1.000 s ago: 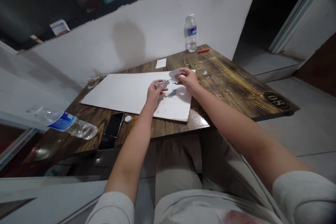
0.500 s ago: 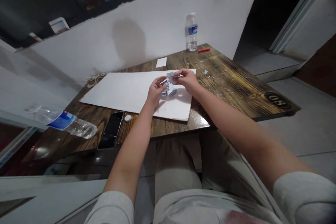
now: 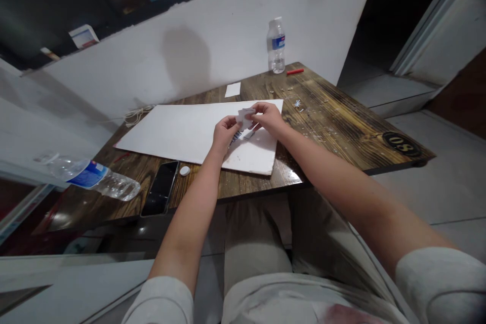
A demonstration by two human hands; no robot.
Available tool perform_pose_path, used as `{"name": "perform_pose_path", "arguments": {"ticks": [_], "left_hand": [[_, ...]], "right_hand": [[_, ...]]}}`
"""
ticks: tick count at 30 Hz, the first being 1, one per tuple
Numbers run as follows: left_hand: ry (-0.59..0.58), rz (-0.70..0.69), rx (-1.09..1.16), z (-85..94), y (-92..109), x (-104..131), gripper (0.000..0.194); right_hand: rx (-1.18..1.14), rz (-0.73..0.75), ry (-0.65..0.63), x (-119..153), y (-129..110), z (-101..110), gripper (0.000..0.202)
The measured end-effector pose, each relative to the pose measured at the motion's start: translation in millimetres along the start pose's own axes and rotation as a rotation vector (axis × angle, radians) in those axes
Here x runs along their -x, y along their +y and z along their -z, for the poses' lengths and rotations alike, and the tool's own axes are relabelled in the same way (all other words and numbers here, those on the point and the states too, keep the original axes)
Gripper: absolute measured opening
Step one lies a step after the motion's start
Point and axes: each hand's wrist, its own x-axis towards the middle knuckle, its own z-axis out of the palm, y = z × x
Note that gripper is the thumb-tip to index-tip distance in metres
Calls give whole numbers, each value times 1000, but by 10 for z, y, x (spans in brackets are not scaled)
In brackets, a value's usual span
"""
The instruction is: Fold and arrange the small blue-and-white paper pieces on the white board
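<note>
Between my two hands is a small whitish paper piece (image 3: 245, 117) with an uneven, cut-looking outline. My left hand (image 3: 226, 134) pinches its left side between thumb and fingers. On the opposite side, my right hand (image 3: 268, 116) grips it by the upper right edge. Both hands are just above the right part of a large white board (image 3: 178, 124) on the table. Below the paper, small blue-and-white patterned pieces (image 3: 236, 136) show partly, mostly hidden by my fingers; whether they join the held paper I cannot tell.
A water bottle (image 3: 278, 46) stands by the wall near a red pen-like stick (image 3: 295, 71). Another bottle (image 3: 94, 176) lies on its side left of a black phone (image 3: 161, 187) and a white cap (image 3: 185, 170). Paper scraps (image 3: 297, 104) and a white card (image 3: 233, 89) rest on the wooden table (image 3: 341, 131).
The paper has been turned and spread flatter, and my left hand now pinches it too. The blue patterned pieces show less than before. Bottles, phone and board have stayed put.
</note>
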Motion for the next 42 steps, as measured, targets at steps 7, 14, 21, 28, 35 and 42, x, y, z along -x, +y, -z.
{"name": "perform_pose_path", "arguments": {"ticks": [7, 14, 21, 28, 35, 42], "left_hand": [[143, 44, 67, 7, 61, -29, 12], [41, 32, 153, 36, 122, 1, 35], [-79, -66, 59, -4, 36, -1, 40], [78, 7, -78, 27, 26, -24, 14], [124, 5, -13, 41, 89, -23, 29], [-23, -63, 14, -22, 93, 16, 43]], "right_hand": [[-29, 29, 80, -22, 2, 26, 31], [-89, 49, 38, -57, 29, 36, 29], [-75, 11, -37, -15, -9, 5, 28], [-2, 0, -44, -4, 4, -20, 31], [-46, 34, -1, -40, 3, 40, 33], [85, 24, -143, 9, -25, -4, 24]]}}
